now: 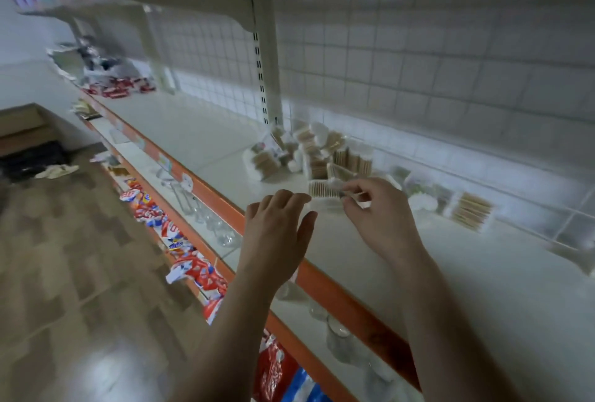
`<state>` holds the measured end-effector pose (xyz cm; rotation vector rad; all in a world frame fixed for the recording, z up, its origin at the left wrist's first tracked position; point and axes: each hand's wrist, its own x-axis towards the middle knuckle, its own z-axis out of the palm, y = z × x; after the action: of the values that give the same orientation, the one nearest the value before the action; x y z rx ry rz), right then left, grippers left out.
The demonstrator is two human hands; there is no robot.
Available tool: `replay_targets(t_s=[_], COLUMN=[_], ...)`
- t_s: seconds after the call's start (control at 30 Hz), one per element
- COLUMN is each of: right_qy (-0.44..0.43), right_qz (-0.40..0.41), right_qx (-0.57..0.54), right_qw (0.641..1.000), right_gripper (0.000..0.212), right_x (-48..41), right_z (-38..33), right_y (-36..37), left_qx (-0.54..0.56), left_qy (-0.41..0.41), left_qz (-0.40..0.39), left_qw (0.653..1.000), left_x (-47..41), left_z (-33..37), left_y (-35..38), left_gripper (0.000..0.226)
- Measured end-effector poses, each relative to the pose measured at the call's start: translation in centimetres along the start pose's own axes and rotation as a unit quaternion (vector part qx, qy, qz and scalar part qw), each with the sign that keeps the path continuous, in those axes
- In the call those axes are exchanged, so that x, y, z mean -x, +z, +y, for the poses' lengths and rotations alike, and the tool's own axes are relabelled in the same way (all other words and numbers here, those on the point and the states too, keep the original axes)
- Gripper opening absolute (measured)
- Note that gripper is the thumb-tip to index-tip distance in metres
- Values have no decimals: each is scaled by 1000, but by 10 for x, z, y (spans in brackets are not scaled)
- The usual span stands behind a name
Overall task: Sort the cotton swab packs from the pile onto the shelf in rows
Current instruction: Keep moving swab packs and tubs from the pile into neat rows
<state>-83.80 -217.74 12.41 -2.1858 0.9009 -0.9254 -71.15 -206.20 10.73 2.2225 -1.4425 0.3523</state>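
**Pack held by a tiny pinch may slip**

The right hand (378, 211) pinches one clear plastic pack of wooden-stick cotton swabs (323, 189) at its near end, between the thumb and the fingertips (349, 190). The pack is low over the flat white shelf board (206, 134), just beside the messy pile of more swab packs (306, 150). The left hand (278, 224) holds nothing. Its fingers lie close together, a little bent, with the thumb out to the side, right next to the pack.

I think the small pinch is the weak spot. The plastic looks smooth, so the pack could slide out and land crooked. It could also swing and bump the pile. Some packs in the pile stand on end, and a knock could tip them over. If the pack falls near the orange front edge of the shelf (222, 198), it could drop down to the clear drinking glasses (222, 234) on the shelf below.

A few flat swab packs (471, 210) lie farther right, near the white wire grid wall (386, 63). Nothing seems to block the way there. A white metal post (267, 86) stands behind the pile. Red and white snack bags (193, 269) lie lower down. The picture is blurry, so I cannot read any labels.
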Motion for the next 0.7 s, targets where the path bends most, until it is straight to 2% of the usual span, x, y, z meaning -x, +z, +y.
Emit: replay_targets(t_s=[0.4,0.7], right_qy=[5,39], right_qz=[-21,21], right_qx=[25,32], right_qw=[999,999], right_gripper=[19,14], right_x=[-92,-152], right_z=[0,-17], right_y=[77,139], left_qx=[31,57], left_qy=[-42,-5], left_qz=[1,10], left_qw=[999,998], left_x=[-72,-144], left_z=[-93,-184], left_y=[34,51], left_gripper=[40,29])
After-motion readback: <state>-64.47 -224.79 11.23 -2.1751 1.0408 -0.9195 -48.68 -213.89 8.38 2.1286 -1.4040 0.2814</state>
